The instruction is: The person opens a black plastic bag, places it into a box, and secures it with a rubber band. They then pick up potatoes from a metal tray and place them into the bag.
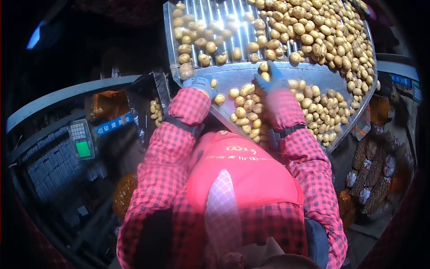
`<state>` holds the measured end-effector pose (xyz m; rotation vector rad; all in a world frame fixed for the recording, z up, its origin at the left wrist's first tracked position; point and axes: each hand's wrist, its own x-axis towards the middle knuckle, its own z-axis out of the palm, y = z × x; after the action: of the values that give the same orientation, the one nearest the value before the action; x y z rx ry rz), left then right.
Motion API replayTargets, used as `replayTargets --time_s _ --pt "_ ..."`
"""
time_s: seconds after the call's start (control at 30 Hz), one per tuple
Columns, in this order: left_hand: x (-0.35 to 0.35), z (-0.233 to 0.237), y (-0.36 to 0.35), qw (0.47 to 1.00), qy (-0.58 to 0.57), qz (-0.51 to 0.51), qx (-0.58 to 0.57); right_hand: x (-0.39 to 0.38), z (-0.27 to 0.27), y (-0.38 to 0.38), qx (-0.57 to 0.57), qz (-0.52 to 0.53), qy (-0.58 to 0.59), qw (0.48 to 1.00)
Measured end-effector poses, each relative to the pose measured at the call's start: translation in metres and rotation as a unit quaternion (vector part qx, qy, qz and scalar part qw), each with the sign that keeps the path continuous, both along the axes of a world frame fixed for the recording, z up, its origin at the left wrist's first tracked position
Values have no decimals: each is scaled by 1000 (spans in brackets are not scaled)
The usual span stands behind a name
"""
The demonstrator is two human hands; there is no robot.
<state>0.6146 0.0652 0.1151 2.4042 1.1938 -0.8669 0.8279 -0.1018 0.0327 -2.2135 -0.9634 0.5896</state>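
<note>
My left hand (198, 84), in a blue-grey glove, rests at the left edge of the metal sorting tray (233, 71). Its fingers are mostly hidden; a potato (214, 83) lies right beside it. My right hand (273, 80), gloved too and slightly blurred, is over the middle of the tray. Its thumb and fingers curl around a potato (265, 76), and another potato (263, 67) sits at the fingertips. Between my arms a group of potatoes (247, 106) lies on the lower tray, with a larger pile (320, 110) right of my right forearm.
Beyond the tray, metal rollers (244, 38) carry many potatoes, heaped thickest at the right (318, 31). A scale display with a green screen (83, 149) stands at the left, near a dark-lined container (150, 96) with potatoes. Filled net sacks (374, 172) lie at the lower right.
</note>
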Motion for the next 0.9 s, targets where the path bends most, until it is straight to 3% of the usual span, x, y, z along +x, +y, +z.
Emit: replayTargets --time_s 0.03,0.1,0.17,0.2,0.23,0.27,0.3,0.37,0.4,0.43,0.47,0.5,0.53,0.57,0.6,0.7,0.73,0.77,0.83,0.87,0.9 --pt "9 4 -1 1000 -5 -4 -3 8 -4 -12 -3 -4 -5 1000" --pt "23 13 -5 997 27 -58 -46 36 -12 -46 90 -88 214 969" --pt "17 -63 -8 992 36 -100 -63 103 -114 -113 207 40 48 976" --pt "14 -89 -7 985 53 -145 -75 103 -57 -108 196 -165 307 917" --pt "24 -63 -22 989 -15 -133 -65 93 13 -110 164 -350 535 751" --pt "37 -32 -41 988 -81 -122 -54 84 25 -127 232 -359 566 705" --pt "37 -32 -44 988 -77 -123 -49 82 30 -143 299 -366 592 653" --pt "37 -45 -53 908 -387 -18 -159 84 32 -169 289 -342 569 690" --pt "45 -43 -44 935 -325 19 -141 67 56 -170 272 -350 514 735" --pt "46 -40 -34 933 -343 49 -95 64 50 -175 300 -378 526 700" --pt "47 -17 -17 928 -360 80 -49 64 48 -183 287 -401 514 702" --pt "60 -40 13 960 -247 105 80 66 45 -191 276 -423 501 703" --pt "46 -55 29 961 -240 7 137 69 42 -198 280 -418 505 701" --pt "41 -51 42 969 -184 15 166 76 27 -210 309 -366 542 690" --pt "43 -50 54 988 -90 34 123 76 31 -206 292 -397 518 699" --pt "49 -49 49 990 -22 26 140 58 54 -166 279 -422 481 716" --pt "45 -54 50 990 -21 24 139 55 56 -159 283 -417 466 727" --pt "39 -63 55 987 -105 63 103 58 39 -160 280 -407 482 723" --pt "36 -67 61 951 -273 139 31 50 73 -129 239 -362 531 728" --pt "37 -65 54 901 -356 233 -80 49 45 -127 277 -376 520 715" --pt "35 -61 44 901 -356 233 -80 51 38 -118 278 -376 520 715"
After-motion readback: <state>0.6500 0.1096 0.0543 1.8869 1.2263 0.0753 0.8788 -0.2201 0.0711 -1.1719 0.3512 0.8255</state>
